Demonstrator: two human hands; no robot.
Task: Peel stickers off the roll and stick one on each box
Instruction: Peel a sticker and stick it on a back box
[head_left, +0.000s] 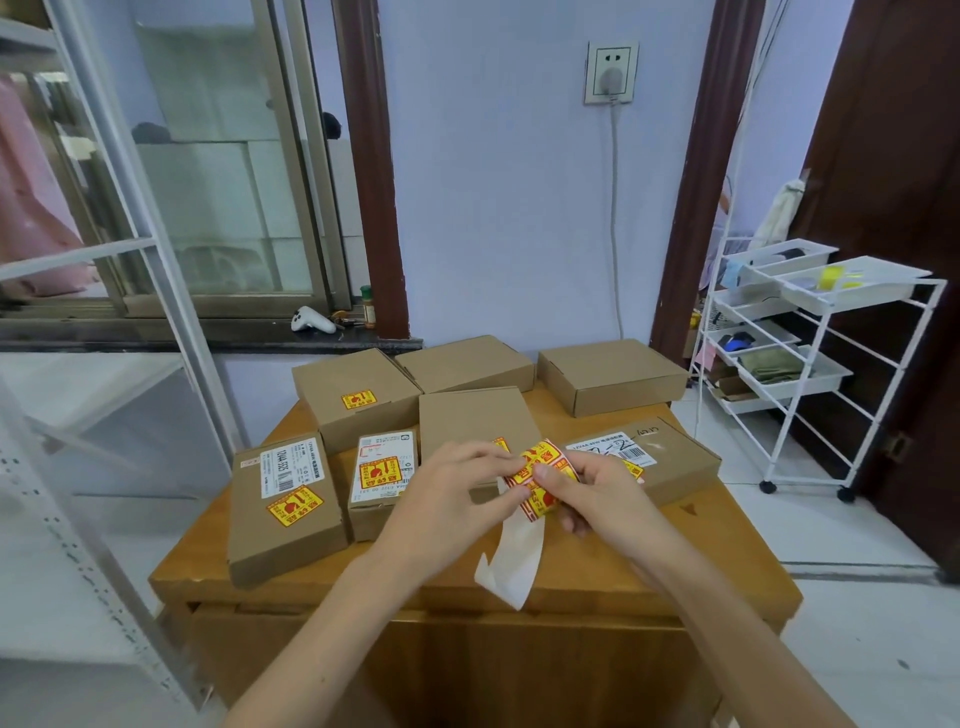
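Note:
Several brown cardboard boxes lie on a wooden table (727, 561). My right hand (597, 493) grips a roll of yellow-and-red stickers (543, 475) above the table's middle. My left hand (447, 499) pinches the edge of a sticker on the roll. A white strip of empty backing paper (514, 561) hangs down from the roll. Yellow stickers show on the front left box (285, 509), the small box beside it (382, 480) and the back left box (358, 397). The centre box (472, 421) and the right box (670, 452) each show a sticker corner behind my hands. Two back boxes (467, 361) (610, 371) have plain tops.
A white wire trolley (810, 364) with trays stands to the right of the table. A window sill behind on the left holds a white controller (311, 319) and a small bottle (368, 306). A glass shelf frame (156, 291) stands close on the left.

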